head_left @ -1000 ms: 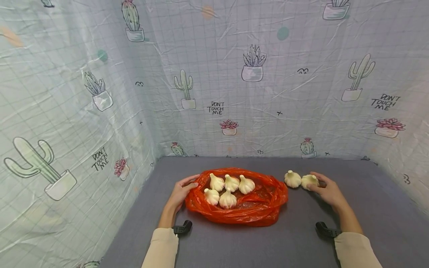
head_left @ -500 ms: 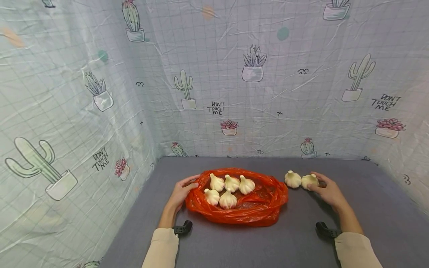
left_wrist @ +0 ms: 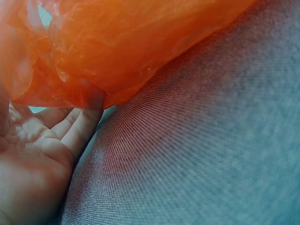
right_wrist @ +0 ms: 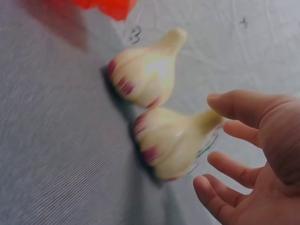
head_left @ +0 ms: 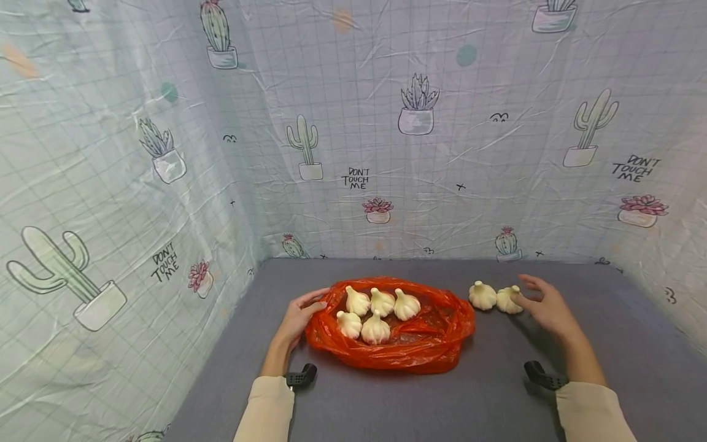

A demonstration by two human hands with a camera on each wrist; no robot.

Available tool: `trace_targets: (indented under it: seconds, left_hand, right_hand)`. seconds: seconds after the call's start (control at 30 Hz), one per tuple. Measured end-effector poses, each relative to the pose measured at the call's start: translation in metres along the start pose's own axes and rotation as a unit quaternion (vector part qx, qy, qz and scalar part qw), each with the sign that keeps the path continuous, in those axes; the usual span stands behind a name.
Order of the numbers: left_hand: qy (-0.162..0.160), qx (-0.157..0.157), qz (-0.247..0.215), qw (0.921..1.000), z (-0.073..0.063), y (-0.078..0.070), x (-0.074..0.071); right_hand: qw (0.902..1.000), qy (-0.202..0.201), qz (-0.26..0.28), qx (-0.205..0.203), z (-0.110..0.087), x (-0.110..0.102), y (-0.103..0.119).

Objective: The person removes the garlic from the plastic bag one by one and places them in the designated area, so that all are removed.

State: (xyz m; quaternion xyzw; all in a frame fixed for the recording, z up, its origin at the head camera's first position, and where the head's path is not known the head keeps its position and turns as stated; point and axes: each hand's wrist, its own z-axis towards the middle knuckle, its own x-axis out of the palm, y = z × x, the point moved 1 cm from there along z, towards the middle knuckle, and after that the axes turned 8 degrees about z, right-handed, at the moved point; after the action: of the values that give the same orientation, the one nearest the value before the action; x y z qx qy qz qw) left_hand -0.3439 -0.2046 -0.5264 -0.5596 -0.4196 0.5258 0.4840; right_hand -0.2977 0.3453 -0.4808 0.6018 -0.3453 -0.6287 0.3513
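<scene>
Just right of the red plastic bag [head_left: 397, 362], two garlic bulbs lie side by side on the grey table: a left one [head_left: 482, 296] and a right one [head_left: 507, 300]. My right hand [head_left: 549, 312] hovers beside the right bulb, fingers spread and nothing held. In the right wrist view, the thumb [right_wrist: 234, 104] overlaps that bulb's stem [right_wrist: 208, 121]. Several more garlic bulbs [head_left: 375, 329] sit in the bag's wide opening. My left hand [head_left: 295, 319] holds the bag's left rim, thumb on the near side; its fingertips are partly hidden behind the film [left_wrist: 117, 51].
A cactus-printed sheet [head_left: 375, 153] hangs along the back and sides of the grey table [head_left: 409, 408]. Each wrist wears a black camera mount, the left one [head_left: 301, 376] near the bag and the right one [head_left: 544, 376] on the opposite side.
My right hand has let go of the right garlic bulb and moved slightly right, its fingers opening. The bulbs, the bag and my left hand stay where they were.
</scene>
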Motion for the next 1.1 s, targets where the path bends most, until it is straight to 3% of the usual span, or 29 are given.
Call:
trace_targets:
  seconds: [0.27,0.5,0.9,1.1]
  left_hand:
    - [0.002,-0.005,0.000,1.0000,-0.001,-0.001,0.000]
    - [0.002,-0.011,0.006,0.9999,-0.002,-0.002,0.000]
    - [0.000,-0.010,0.011,0.9999,-0.003,-0.002,0.000]
    - [-0.005,-0.010,0.007,0.9999,-0.003,-0.002,0.000]
  right_hand:
    - [0.9983,-0.023,-0.014,-0.051,-0.010,-0.003,0.038]
    - [0.9936,0.003,0.002,-0.113,-0.021,0.010,0.073]
    - [0.9816,0.043,0.022,-0.185,-0.021,0.061,0.107]
    - [0.9778,0.079,0.039,-0.190,-0.020,0.097,0.113]
